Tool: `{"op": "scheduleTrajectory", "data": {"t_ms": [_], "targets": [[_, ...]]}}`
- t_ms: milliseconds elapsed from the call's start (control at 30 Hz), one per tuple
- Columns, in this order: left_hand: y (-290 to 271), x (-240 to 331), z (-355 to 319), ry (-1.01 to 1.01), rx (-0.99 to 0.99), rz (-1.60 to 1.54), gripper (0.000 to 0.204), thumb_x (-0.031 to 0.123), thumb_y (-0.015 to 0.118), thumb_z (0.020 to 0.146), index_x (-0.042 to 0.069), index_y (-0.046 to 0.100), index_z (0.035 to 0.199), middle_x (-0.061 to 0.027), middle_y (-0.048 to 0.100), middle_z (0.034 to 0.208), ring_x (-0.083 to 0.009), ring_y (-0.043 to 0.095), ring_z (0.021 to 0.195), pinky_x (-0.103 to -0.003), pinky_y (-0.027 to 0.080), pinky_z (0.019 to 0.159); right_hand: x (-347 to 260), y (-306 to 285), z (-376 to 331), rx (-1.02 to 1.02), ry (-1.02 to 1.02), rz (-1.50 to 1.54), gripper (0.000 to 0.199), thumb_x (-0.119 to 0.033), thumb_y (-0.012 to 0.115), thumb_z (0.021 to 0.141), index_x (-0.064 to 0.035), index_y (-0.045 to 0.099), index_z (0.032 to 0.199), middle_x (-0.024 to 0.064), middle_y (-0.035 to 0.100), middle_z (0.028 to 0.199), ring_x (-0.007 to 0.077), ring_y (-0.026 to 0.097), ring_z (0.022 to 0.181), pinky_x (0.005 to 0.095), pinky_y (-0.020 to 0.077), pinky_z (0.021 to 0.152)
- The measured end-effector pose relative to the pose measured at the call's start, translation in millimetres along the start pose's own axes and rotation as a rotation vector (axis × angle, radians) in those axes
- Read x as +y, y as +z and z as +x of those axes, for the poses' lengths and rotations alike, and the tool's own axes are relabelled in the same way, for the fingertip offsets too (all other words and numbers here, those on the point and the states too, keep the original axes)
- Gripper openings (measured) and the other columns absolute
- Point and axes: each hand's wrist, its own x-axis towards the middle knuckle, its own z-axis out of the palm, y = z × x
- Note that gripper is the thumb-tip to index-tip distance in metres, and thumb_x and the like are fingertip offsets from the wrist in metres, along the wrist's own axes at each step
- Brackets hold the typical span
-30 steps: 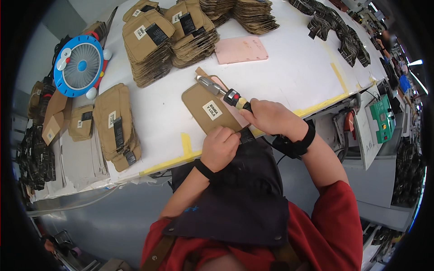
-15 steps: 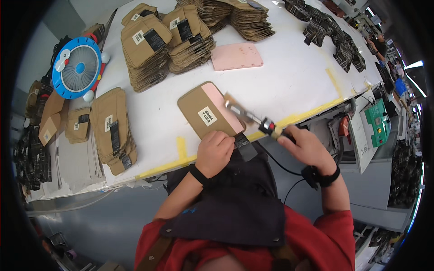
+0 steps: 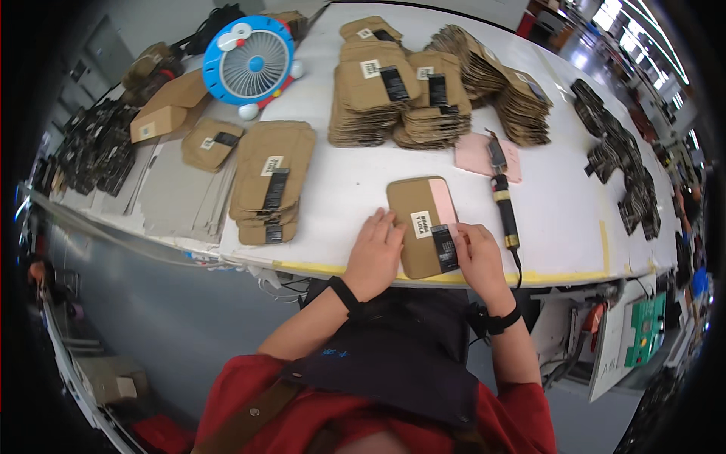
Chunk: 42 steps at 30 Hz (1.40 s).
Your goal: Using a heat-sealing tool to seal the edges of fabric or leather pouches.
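A tan rounded fabric panel lies on the table near its front edge. It carries a white label, a pink strip along its right side and a black fabric tag folded across its lower right. My left hand rests open, fingers stretched along the panel's left edge. At the right edge, my right hand pinches the outer end of the black tag. To the right lies a corded tool like a soldering iron, black-handled, its metal head on a pink pad.
Tall stacks of tan panels stand at the back. Another pile sits to the left, near grey sheets. A blue fan stands at the back left. Dark patterned straps lie far right. Yellow tape runs along the front edge.
My right hand has put down the corded tool and moved to the panel's right edge. The black tag, which hung off the panel, now lies across it. My left hand shifted to the left edge.
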Motion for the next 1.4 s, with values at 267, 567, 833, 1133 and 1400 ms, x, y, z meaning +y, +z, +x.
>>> {"op": "scheduleTrajectory", "data": {"t_ms": [267,567,833,1133,1400], "targets": [[-3.4,-12.5,-0.5,-0.029,0.080,-0.146,0.039,-0.008,0.057,0.084,-0.001,0.056,0.123,-0.0241,0.058,0.130,-0.0417,0.053,0.126,-0.046,0.046,0.108,-7.4,23.5,8.8,-0.131,0.441,0.780,0.017,-0.015,0.065,0.101,-0.0017,0.063,0.090,-0.0025,0.062,0.073,0.0015,0.051,0.064,0.0203,0.0388,0.055],[-22.2,-20.4,13.7,-0.511,0.180,-0.643,0.030,-0.003,0.054,0.095,0.003,0.051,0.125,-0.0048,0.061,0.081,-0.0109,0.058,0.069,-0.027,0.047,0.062,-11.7,39.5,-3.7,0.006,0.334,1.038,0.020,-0.019,0.061,0.104,-0.0037,0.060,0.091,-0.0043,0.060,0.083,0.0020,0.049,0.075,0.0204,0.0410,0.067],[-142.3,-139.0,42.4,-0.271,0.539,-0.007,0.022,0.001,0.047,0.099,0.004,0.050,0.120,-0.0239,0.063,0.084,-0.0473,0.063,0.079,-0.050,0.051,0.071,0.9,38.3,-9.9,0.129,0.356,1.182,0.020,-0.021,0.057,0.106,-0.0022,0.060,0.100,-0.0029,0.062,0.089,0.0033,0.050,0.083,0.0222,0.0439,0.077],[-166.6,-201.6,57.1,-0.247,0.178,0.419,0.028,0.001,0.051,0.096,0.002,0.053,0.124,-0.0235,0.066,0.100,-0.0407,0.066,0.096,-0.045,0.052,0.087,-4.1,43.3,-13.5,0.076,0.263,0.947,0.020,-0.021,0.057,0.106,-0.0033,0.059,0.096,-0.0060,0.051,0.074,0.0011,0.042,0.062,0.0200,0.0346,0.052],[-110.1,-127.0,119.3,-0.408,-0.550,0.051,0.029,0.010,0.054,0.097,-0.001,0.056,0.123,-0.0236,0.068,0.113,-0.0367,0.066,0.106,-0.042,0.051,0.093,-5.5,43.3,-16.1,0.095,0.265,0.952,0.022,-0.022,0.058,0.106,-0.0029,0.058,0.094,-0.0051,0.051,0.073,0.0015,0.044,0.059,0.0204,0.0363,0.050]]}}
